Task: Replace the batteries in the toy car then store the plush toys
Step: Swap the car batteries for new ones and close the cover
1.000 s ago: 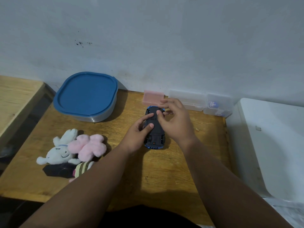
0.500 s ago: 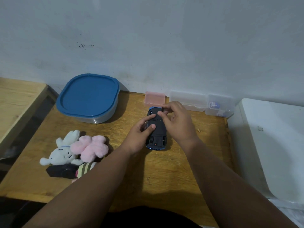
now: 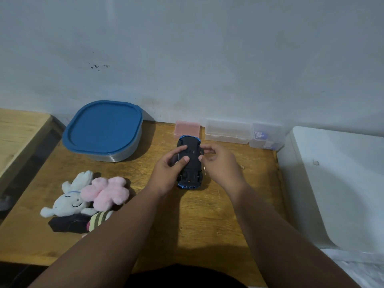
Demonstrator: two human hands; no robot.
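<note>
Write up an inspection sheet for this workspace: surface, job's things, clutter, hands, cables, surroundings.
Surface: wooden table, bare wood showing between the arms.
Job's things: toy car lies upside down; white rabbit plush, pink plush and striped plush heaped together at left.
Clutter: blue-lidded tub, lid on; pink box; clear boxes along the wall; black object beneath the plush toys.
Hands: left hand grips the car; right hand curled beside it, contents unclear.
Cables: nothing seen.
Surroundings: grey wall; white unit at right; second wooden top at left.
</note>
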